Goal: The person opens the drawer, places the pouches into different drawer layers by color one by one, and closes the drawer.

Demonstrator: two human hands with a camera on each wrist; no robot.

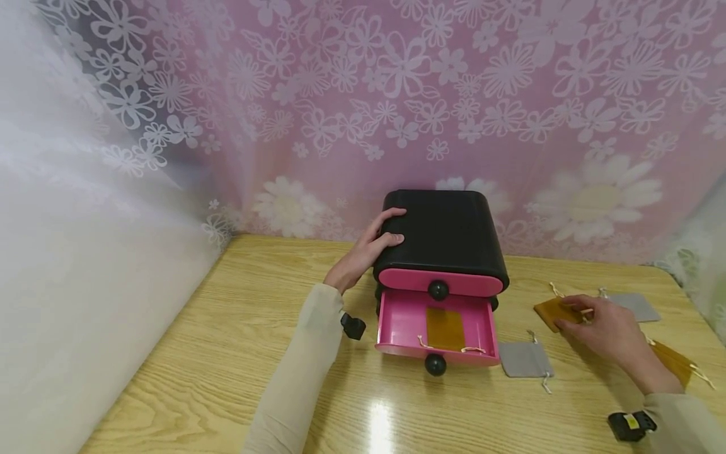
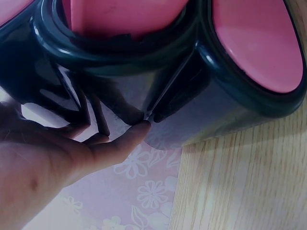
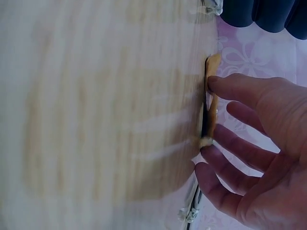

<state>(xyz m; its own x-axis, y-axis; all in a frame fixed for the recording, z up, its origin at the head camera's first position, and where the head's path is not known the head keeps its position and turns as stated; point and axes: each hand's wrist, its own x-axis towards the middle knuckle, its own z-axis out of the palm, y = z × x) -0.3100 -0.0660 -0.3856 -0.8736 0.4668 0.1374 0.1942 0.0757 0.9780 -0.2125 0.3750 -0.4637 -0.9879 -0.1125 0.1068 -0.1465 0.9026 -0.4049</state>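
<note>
My left hand (image 1: 368, 249) rests against the left side of a black drawer cabinet (image 1: 442, 227), its thumb and fingers extended along the casing. In the left wrist view its fingertips (image 2: 139, 129) touch the glossy black side. The lower pink drawer (image 1: 399, 318) is pulled out, and a brown drawstring pouch (image 1: 445, 329) lies flat inside it. To the right of the cabinet, my right hand (image 1: 604, 328) pinches another brown drawstring pouch (image 1: 549, 313) between thumb and fingers. The right wrist view shows this pouch (image 3: 212, 115) edge-on, close over the wooden table.
A grey pouch (image 1: 526, 359) lies just right of the open drawer. Another grey pouch (image 1: 638, 307) sits behind my right hand, and a brown pouch (image 1: 675, 362) lies partly under the right wrist. The upper pink drawer (image 1: 408, 280) is closed. A flowered curtain (image 1: 363, 113) hangs behind the table (image 1: 227, 353).
</note>
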